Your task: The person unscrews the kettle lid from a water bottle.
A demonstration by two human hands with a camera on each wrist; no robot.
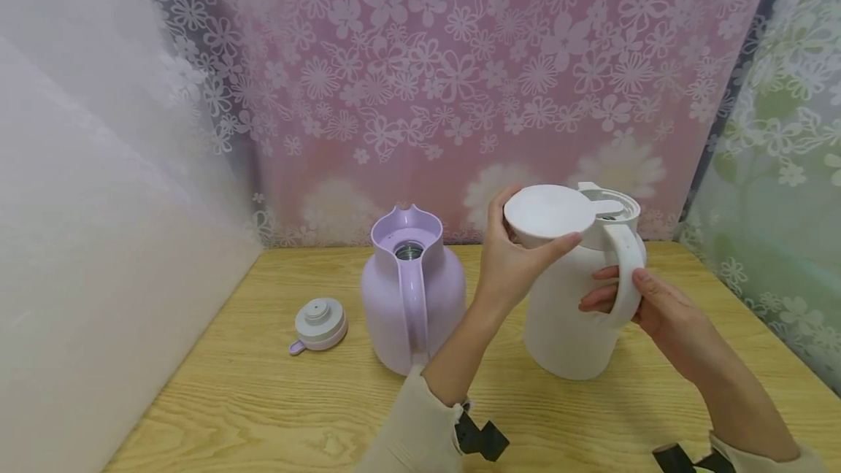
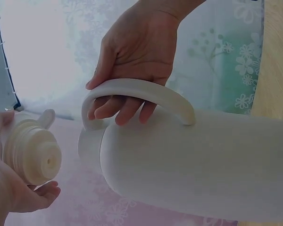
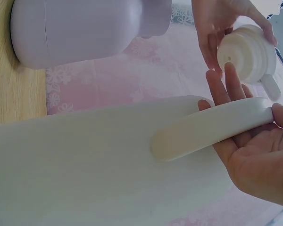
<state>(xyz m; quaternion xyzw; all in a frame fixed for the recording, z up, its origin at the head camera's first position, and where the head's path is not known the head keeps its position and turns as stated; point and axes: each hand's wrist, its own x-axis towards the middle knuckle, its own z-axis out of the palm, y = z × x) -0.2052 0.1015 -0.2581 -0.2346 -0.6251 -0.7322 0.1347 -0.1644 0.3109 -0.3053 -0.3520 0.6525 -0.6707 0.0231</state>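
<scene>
My left hand (image 1: pixel 511 268) grips a white jug lid (image 1: pixel 548 212) by its rim, thumb on the near side. The lid is off the jug, beside its mouth, and its stepped plug (image 2: pixel 42 160) shows in the left wrist view. The white thermos jug (image 1: pixel 568 320) stands upright on the table, its opening uncovered. My right hand (image 1: pixel 677 320) holds the jug's curved handle (image 1: pixel 628 261); several fingers reach through the loop and the thumb rests against the outside. In the right wrist view those fingers (image 3: pixel 220 89) are loosely bent around the handle.
A lilac thermos jug (image 1: pixel 381 298) without its lid stands left of the white one. Its grey and lilac lid (image 1: pixel 320 325) lies plug up on the wooden table (image 1: pixel 263 400). Flowered curtains (image 1: pixel 394 93) close off the back, and a pale panel (image 1: pixel 98 203) the left.
</scene>
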